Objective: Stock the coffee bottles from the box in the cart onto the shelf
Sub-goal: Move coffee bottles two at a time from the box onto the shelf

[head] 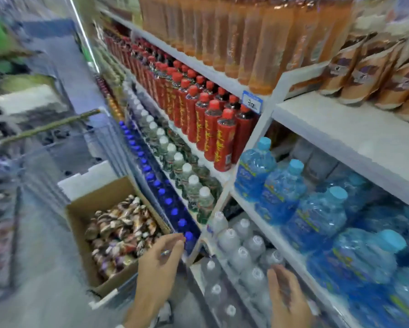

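Note:
An open cardboard box [80, 209] sits in the cart at lower left, filled with several brown-and-white coffee bottles [121, 230] lying on their sides. My left hand [159, 263] hovers at the box's right rim with relaxed fingers and holds nothing. My right hand [286, 294] is lower right, fingers straight, in front of the clear water bottles and empty. More coffee bottles [373, 74] stand on the white shelf [340, 129] at upper right, with bare shelf board in front of them. The picture is motion-blurred.
Shelves run along the right: orange drink bottles [257, 39] on top, red-capped bottles [213, 119], white-capped bottles [175, 159], blue-capped bottles [151, 176], large blue water jugs [317, 209] and clear water bottles [241, 252] low down. The cart's handle [49, 126] crosses the left.

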`<state>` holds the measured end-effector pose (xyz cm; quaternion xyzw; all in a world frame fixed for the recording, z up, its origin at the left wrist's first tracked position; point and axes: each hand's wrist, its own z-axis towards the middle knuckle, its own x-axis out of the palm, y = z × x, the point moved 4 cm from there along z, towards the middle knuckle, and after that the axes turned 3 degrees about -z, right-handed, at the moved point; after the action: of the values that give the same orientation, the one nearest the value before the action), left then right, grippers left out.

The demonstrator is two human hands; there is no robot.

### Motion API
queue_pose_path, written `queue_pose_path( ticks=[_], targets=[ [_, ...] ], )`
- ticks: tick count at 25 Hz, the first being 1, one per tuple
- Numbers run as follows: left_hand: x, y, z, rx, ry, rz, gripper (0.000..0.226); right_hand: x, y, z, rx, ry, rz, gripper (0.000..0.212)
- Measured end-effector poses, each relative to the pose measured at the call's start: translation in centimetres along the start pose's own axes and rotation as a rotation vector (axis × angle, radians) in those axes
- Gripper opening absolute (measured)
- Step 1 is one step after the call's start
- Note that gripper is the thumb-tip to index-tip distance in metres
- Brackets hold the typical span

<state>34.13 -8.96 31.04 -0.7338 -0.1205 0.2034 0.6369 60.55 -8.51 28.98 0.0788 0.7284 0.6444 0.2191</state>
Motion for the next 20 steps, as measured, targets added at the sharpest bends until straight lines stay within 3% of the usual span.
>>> queue_pose_path(
  ticks=[7, 10, 20],
  targets=[
    [-8.8, 7.0, 0.3, -0.202, -0.227, 0.03, 0.014, 10.4, -5.0, -0.3, 0.188, 0.287, -0.124, 0.012],
    [-11.9, 9.8, 2.1, -0.319, -0.313, -0.004, 0.012, 14.6, -5.3, -0.5, 0.211, 0.322, -0.224, 0.015],
    [-19.1, 19.3, 14.3, -0.592, -0.385, -0.008, 0.009, 29.1, -3.8, -0.8, 0.236, 0.537, -0.489, 0.015]
  ],
)
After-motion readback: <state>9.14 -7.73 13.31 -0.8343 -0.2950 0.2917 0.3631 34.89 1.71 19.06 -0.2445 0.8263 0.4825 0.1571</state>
